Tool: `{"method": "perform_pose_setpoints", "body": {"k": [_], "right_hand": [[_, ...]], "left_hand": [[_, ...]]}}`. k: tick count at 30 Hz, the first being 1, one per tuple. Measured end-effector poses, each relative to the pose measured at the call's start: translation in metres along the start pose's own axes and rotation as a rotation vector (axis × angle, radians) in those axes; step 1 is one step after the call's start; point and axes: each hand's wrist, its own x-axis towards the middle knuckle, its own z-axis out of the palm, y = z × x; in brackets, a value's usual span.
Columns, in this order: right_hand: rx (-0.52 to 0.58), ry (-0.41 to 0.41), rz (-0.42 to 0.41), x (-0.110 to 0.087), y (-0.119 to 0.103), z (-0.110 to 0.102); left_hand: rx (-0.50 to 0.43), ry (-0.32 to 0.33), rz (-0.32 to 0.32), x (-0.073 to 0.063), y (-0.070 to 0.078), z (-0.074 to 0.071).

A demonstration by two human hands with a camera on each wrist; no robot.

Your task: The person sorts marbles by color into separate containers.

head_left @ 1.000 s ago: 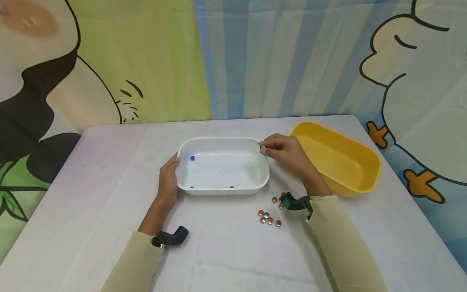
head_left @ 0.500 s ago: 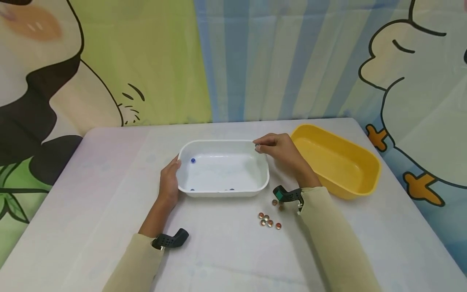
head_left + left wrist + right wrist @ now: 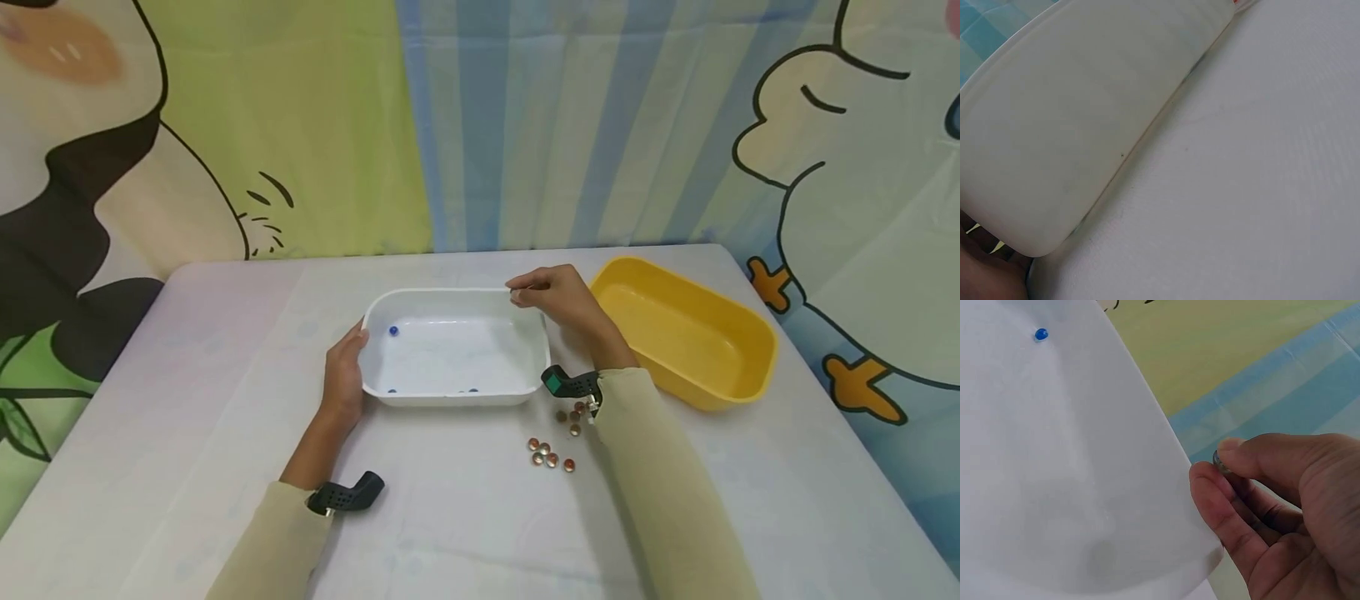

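My left hand point(image 3: 343, 379) grips the left end of a white rectangular basin point(image 3: 450, 399), its thumb at the rim. In the left wrist view, part of that hand shows at the basin's lower corner, the fingers partly hidden behind it. Between the thumb and forefinger of my right hand point(image 3: 562, 302) is a small shiny glass marble point(image 3: 1220, 464), held by the basin's far right rim. A blue marble point(image 3: 393, 331) lies inside the basin at the back left. A few more dark blue ones show partly behind its near wall.
Several orange and clear glass marbles point(image 3: 544, 449) lie loose on the white cloth point(image 3: 450, 500), some close under the right wrist. A yellow basin point(image 3: 705, 342) stands at the right, behind the right forearm. A patterned curtain point(image 3: 525, 125) hangs along the back.
My right hand has moved left along the basin's far right corner with the marble still pinched. The left hand keeps its grip on the basin.
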Motion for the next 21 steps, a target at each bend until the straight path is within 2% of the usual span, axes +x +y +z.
{"method": "perform_pose_setpoints", "body": {"k": [6,21], "right_hand": [[-0.022,0.01,0.018,0.0051,-0.0043,0.0042],[0.043,-0.017,0.024,0.0044,-0.0007,0.0024]], "left_hand": [[0.025,0.005,-0.025,-0.0002,0.0012,0.0001],[0.024,0.003,-0.024,0.0002,0.0009,0.0]]}}
